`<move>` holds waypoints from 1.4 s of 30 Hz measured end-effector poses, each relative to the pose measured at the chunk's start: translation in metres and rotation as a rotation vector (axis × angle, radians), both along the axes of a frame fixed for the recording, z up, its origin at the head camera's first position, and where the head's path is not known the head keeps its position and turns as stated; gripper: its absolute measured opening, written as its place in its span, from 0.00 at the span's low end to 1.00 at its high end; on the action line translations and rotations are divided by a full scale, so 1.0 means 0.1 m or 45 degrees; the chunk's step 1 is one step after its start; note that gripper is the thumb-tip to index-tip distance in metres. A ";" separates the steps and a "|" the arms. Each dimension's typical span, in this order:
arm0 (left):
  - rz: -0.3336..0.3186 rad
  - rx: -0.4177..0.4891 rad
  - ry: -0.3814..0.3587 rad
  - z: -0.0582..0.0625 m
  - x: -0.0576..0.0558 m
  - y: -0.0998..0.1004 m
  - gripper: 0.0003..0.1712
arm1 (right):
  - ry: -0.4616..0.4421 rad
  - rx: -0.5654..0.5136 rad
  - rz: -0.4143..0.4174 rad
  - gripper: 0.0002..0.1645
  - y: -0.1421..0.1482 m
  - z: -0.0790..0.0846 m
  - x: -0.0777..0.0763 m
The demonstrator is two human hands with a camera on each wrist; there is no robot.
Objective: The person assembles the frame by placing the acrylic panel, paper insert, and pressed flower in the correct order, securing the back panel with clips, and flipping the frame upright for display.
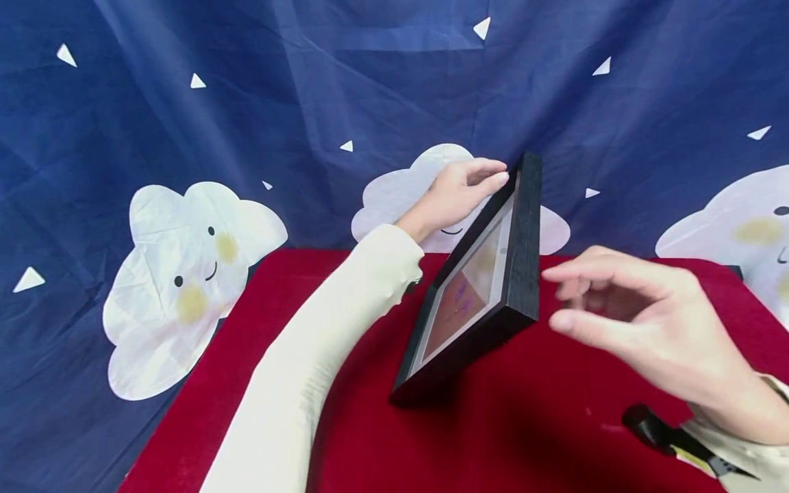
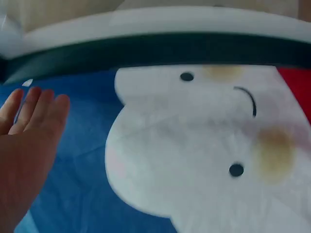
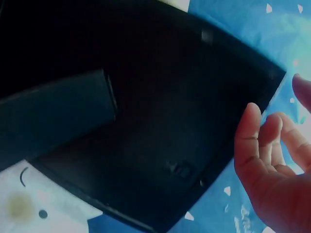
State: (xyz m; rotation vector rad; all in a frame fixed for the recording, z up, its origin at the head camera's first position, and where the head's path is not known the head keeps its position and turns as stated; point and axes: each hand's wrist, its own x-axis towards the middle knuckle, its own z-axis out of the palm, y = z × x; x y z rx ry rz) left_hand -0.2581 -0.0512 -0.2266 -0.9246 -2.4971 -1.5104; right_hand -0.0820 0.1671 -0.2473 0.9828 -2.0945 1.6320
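Note:
A black picture frame (image 1: 522, 239) stands tilted on its edge, its picture side toward the left in the head view. Behind the glass is a reddish-brown picture (image 1: 459, 301) with a white border. My left hand (image 1: 453, 195) is at the frame's upper edge, fingertips touching or very close to it; in the left wrist view its fingers (image 2: 46, 109) look straight. To the right of the frame, my right hand (image 1: 641, 322) is held apart from it, fingers loosely bent around nothing. The right wrist view shows the frame's dark back (image 3: 155, 136) with a support leg (image 3: 58, 119) sticking out.
Red cloth (image 1: 370, 438) covers the table. A blue curtain (image 1: 246, 123) with white clouds and small white triangles hangs behind it. A black strap with a dark device (image 1: 647, 424) sits at my right wrist.

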 end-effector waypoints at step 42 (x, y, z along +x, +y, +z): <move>0.489 0.128 0.074 -0.16 0.13 -0.93 0.19 | -0.506 -0.911 0.183 0.18 0.24 -0.14 -0.73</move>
